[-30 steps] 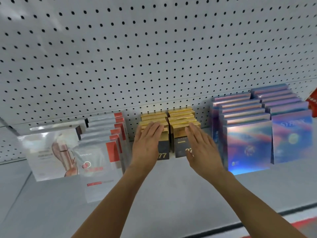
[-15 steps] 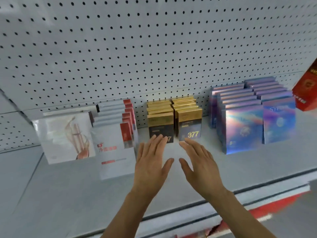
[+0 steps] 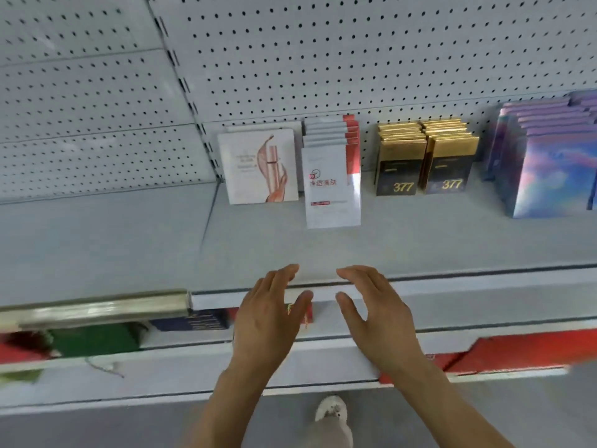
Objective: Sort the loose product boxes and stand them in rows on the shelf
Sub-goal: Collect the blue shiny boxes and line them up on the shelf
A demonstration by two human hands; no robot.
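Two rows of gold-and-black "377" boxes (image 3: 424,156) stand upright at the back of the grey shelf (image 3: 420,240). Left of them is a row of white-and-red boxes (image 3: 332,176), whose front box stands further forward, and a white box with a pink figure (image 3: 258,166). Rows of iridescent purple boxes (image 3: 546,160) fill the right. My left hand (image 3: 268,321) and my right hand (image 3: 378,318) hover side by side at the shelf's front edge, fingers relaxed, holding nothing and well clear of the boxes.
A pegboard wall (image 3: 323,53) backs the shelf. Lower shelves hold red packages (image 3: 529,347), a dark blue box (image 3: 197,320) and green items (image 3: 93,339). A shiny rail (image 3: 93,307) edges the left bay. My shoe (image 3: 332,412) shows on the floor.
Both hands have drawn back from the gold boxes to the shelf's front edge. The view has swung down and left, bringing the lower shelves and floor into sight.
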